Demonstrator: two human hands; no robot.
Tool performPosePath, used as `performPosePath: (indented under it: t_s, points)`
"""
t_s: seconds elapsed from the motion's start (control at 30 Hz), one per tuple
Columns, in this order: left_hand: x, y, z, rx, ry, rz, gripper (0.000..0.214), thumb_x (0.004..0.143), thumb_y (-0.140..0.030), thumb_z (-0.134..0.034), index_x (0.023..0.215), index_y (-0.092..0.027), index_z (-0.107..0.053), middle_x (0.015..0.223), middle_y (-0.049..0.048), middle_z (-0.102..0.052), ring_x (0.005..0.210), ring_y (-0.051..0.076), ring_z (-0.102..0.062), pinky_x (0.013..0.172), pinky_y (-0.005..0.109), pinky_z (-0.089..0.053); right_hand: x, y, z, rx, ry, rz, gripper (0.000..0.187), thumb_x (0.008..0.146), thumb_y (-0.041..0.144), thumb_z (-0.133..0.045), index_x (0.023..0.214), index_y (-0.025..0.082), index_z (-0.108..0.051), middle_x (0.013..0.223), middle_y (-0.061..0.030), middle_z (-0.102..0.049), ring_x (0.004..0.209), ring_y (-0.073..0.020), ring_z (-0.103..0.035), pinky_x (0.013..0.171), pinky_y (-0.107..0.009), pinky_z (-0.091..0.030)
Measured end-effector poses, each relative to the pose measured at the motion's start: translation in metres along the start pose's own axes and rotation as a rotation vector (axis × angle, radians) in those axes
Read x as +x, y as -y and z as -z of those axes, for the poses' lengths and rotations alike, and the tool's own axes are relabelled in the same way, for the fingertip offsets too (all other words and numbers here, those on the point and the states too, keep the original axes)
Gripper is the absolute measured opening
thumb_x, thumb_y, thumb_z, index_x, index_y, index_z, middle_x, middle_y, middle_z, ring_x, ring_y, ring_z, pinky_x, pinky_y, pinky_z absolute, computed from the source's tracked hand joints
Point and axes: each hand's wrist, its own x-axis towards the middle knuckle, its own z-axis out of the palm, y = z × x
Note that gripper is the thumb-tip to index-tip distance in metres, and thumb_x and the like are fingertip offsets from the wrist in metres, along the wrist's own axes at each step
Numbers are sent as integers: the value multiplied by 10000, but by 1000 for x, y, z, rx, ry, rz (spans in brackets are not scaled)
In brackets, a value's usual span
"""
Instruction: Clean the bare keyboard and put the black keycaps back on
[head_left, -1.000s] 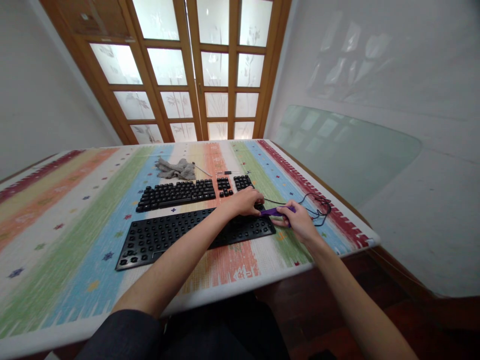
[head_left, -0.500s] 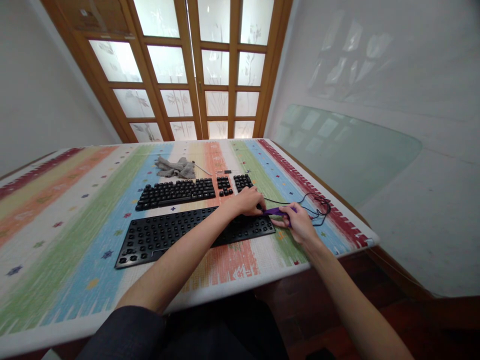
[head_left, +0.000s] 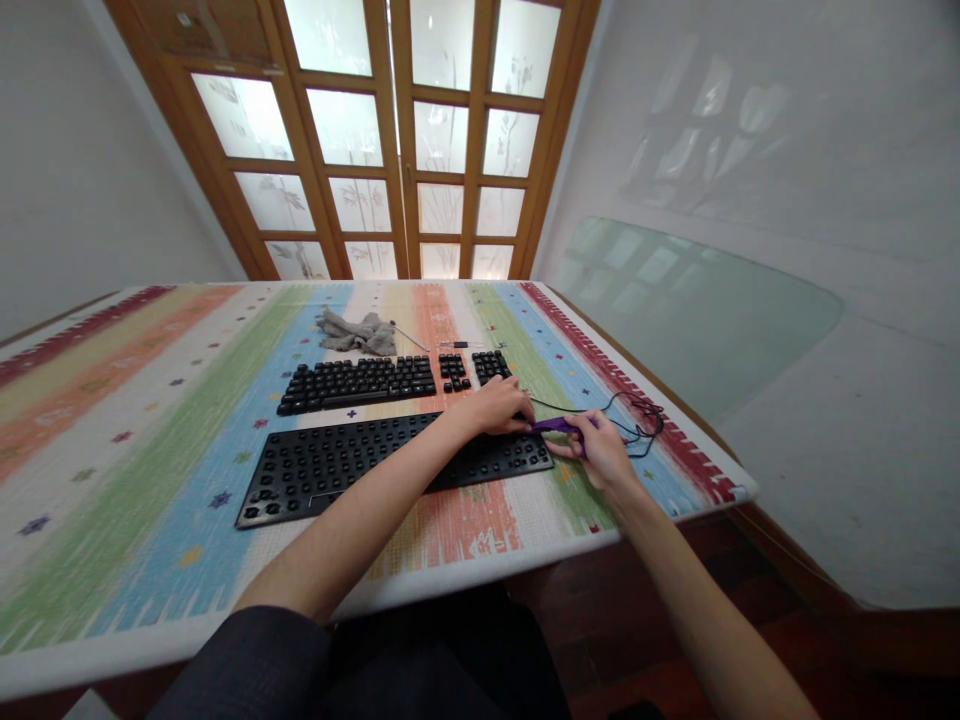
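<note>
- Purple tool [head_left: 556, 425] was held over the right end of the keyboard [head_left: 322, 465], at about three o'clock from its middle, with twelve o'clock set toward the doors [head_left: 401, 190].
- Its outer end was gripped by the right hand [head_left: 601, 448], the thumb and upper fingers being closed around it, while a lower finger was stretched out toward nine o'clock.
- Its inner end was pointed at nine o'clock and was brought close beside the fingertips of the left hand [head_left: 504, 405]; whether they were touched by it could not be told.
- The left hand was laid across the keyboard's upper edge at two o'clock, its fingers bent; whether anything was pinched by them could not be told, since they were partly hidden.
- The keyboard was laid flat on the striped tablecloth [head_left: 172, 450], its rows of bare key posts exposed, and was crossed by the left forearm from seven o'clock.
- At twelve o'clock from the keyboard, black key caps [head_left: 360, 385] were laid out in blocks.
- Beyond them, a crumpled grey cloth [head_left: 356, 333] was placed toward eleven o'clock, and a small black-handled tool [head_left: 459, 345] toward one o'clock.
- A black cable [head_left: 637, 430] was left in loose coils at three o'clock, just past the right hand.
</note>
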Motion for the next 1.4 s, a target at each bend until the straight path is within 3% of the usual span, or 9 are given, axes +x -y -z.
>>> performPosePath:
  t_s: [0.37,0.63,0.87,1.03,1.2,1.4]
  points:
    - [-6,0,-2,-2,-47,-47,195,922,-346,-587,998,-282,-754,1001,43,-738,908,219,-507,796,308,-342,-3,0,-3,63,-76,-19,363,691,296,-761,729,231,-406,426,141,-394,329,-27,-303,596,-382,-649]
    - [-6,3,-9,-4,-92,-110,219,944,-324,-570,968,-217,-759,994,70,-742,839,201,-501,803,310,-339,-3,-2,-4,118,-120,-31,359,695,258,-764,734,208,-410,454,156,-431,309,-2,-313,580,-340,-644]
    - [-5,2,-16,-65,-120,-78,174,920,-264,-604,1004,-189,-736,1015,51,-736,879,205,-519,814,311,-353,-9,10,-8,43,-54,46,428,615,337,-824,706,207,-427,425,150,-443,315,-16,-340,556,-334,-631]
    - [-4,-3,-16,-106,-138,-27,124,887,-203,-616,952,-167,-715,888,62,-702,904,220,-537,805,307,-383,-18,24,-21,-103,95,165,458,592,457,-821,708,204,-457,427,132,-467,338,-27,-353,528,-293,-608]
    - [-20,-2,-4,-359,-227,18,126,897,-225,-580,937,-147,-672,900,68,-660,913,204,-572,805,293,-427,-27,44,-33,-173,160,285,422,659,481,-785,729,206,-473,426,129,-458,344,-38,-370,498,-264,-587]
    - [-69,1,28,-841,-340,103,167,906,-299,-542,913,-141,-594,815,32,-669,748,150,-606,696,262,-457,-33,64,-40,-235,211,392,363,702,449,-775,751,199,-516,436,116,-466,350,-51,-396,469,-248,-567]
